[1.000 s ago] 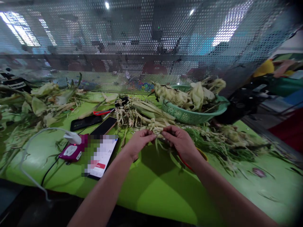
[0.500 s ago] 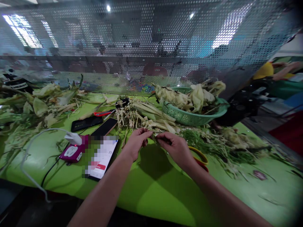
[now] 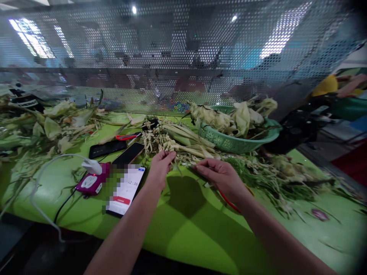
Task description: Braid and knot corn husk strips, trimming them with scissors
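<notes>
My left hand point(image 3: 161, 168) is closed, thumb and forefinger pinched at the front edge of a pile of knotted corn husk strips point(image 3: 156, 143). A thin greenish husk strip point(image 3: 178, 169) trails from its fingertips. To the right, my right hand point(image 3: 220, 173) is closed over a pair of scissors with red and yellow handles point(image 3: 229, 202). The fingers and palm cover much of the scissors, and a dark narrow part shows under the fingertips. A space separates the two hands.
A green basket point(image 3: 237, 144) of dried husks stands behind. Left lie phones point(image 3: 129, 154), a lit phone point(image 3: 126, 196), a purple power socket point(image 3: 91, 184), a red-handled tool point(image 3: 127, 136) and a husk heap point(image 3: 51, 126). Green shreds point(image 3: 263, 179) lie right. A perforated screen point(image 3: 177, 57) rises behind.
My hands have parted from close together; the left moved slightly left, the right slightly right. The scissors' red handle has shifted left under my right hand. The view has shifted slightly.
</notes>
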Demonstrator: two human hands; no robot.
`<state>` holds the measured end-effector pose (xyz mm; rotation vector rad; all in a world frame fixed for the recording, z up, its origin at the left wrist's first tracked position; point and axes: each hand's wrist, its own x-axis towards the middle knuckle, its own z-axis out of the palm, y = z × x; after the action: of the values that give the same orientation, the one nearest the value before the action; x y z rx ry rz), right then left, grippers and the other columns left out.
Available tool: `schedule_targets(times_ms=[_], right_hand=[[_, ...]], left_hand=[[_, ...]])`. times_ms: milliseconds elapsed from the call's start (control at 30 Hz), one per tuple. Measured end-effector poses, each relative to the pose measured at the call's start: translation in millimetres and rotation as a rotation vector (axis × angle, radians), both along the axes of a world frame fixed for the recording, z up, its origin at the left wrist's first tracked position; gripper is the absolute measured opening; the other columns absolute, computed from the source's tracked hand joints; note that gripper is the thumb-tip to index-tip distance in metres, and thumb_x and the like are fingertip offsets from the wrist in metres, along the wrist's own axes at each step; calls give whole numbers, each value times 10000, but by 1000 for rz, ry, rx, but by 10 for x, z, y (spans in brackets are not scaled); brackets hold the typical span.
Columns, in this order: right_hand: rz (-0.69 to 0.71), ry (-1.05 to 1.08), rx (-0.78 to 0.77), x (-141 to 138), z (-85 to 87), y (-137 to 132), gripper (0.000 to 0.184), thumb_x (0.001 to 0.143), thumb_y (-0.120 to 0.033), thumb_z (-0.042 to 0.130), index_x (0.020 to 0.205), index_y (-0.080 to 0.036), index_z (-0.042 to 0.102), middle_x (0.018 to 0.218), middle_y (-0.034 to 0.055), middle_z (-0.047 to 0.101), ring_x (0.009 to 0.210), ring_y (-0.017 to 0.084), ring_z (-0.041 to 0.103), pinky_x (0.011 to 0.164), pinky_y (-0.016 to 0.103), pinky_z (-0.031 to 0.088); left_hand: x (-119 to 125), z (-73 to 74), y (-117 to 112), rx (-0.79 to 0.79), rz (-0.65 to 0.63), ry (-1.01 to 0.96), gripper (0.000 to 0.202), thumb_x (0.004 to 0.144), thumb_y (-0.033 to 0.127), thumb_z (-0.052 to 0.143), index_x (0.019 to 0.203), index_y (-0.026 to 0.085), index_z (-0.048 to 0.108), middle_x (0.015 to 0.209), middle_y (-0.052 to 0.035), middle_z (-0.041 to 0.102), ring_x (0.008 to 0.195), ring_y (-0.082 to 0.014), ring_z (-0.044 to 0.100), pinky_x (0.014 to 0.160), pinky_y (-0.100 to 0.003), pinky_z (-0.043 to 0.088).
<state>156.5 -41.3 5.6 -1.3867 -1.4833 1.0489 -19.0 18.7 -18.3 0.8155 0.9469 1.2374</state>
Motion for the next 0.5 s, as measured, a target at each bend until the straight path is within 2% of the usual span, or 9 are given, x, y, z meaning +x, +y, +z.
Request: schedule_targets(times_ms=[67, 133, 200, 267, 333, 433, 500], right_hand=[[-25, 45, 43, 58, 43, 1, 315, 780, -481, 612, 741, -172, 662, 599, 2, 563, 511, 108, 451, 478, 236, 312], [-106, 8, 128, 103, 61, 11, 316, 783, -484, 606, 740, -176, 666, 632, 15, 584, 559, 127, 486, 510, 248, 333], [-210, -89, 206, 119, 46, 25, 294, 779, -470, 615, 806, -183, 673, 645, 10, 579, 564, 127, 470, 507, 248, 313], [-257, -181, 225, 107, -2, 40, 290, 776, -457, 624, 870, -187, 669, 591, -12, 531, 506, 112, 405, 473, 244, 262], [-221, -223, 229, 78, -63, 55, 289, 774, -445, 629, 904, -189, 666, 607, -10, 546, 492, 107, 392, 471, 243, 267], [-138, -246, 228, 40, -125, 72, 255, 768, -420, 638, 880, -195, 675, 743, 24, 635, 608, 142, 506, 567, 259, 369], [-101, -214, 182, 27, -125, 74, 229, 769, -411, 635, 818, -190, 667, 727, 21, 629, 641, 152, 524, 594, 263, 387]], left_hand=[[-7, 4, 0, -9, 3, 11, 308, 594, 335, 753, 685, 134, 537, 583, 47, 486, 431, -13, 287, 416, -189, 139], [6, 6, -15, -6, -3, 49, 297, 610, 340, 742, 686, 136, 540, 579, 52, 473, 436, -16, 283, 421, -193, 148], [35, 1, -39, 15, -26, 105, 281, 633, 348, 724, 691, 139, 547, 569, 59, 452, 443, -23, 280, 430, -199, 160], [72, -12, -66, 43, -71, 165, 263, 659, 354, 704, 691, 141, 552, 562, 61, 444, 455, -31, 286, 444, -206, 175], [108, -25, -93, 79, -137, 204, 258, 678, 360, 688, 677, 143, 549, 562, 58, 447, 470, -40, 301, 462, -212, 193], [143, -24, -123, 130, -228, 217, 264, 689, 367, 681, 661, 145, 542, 561, 58, 448, 487, -47, 313, 489, -218, 214], [150, -3, -134, 138, -265, 223, 263, 693, 366, 680, 668, 143, 543, 571, 54, 463, 487, -47, 307, 493, -221, 212]])
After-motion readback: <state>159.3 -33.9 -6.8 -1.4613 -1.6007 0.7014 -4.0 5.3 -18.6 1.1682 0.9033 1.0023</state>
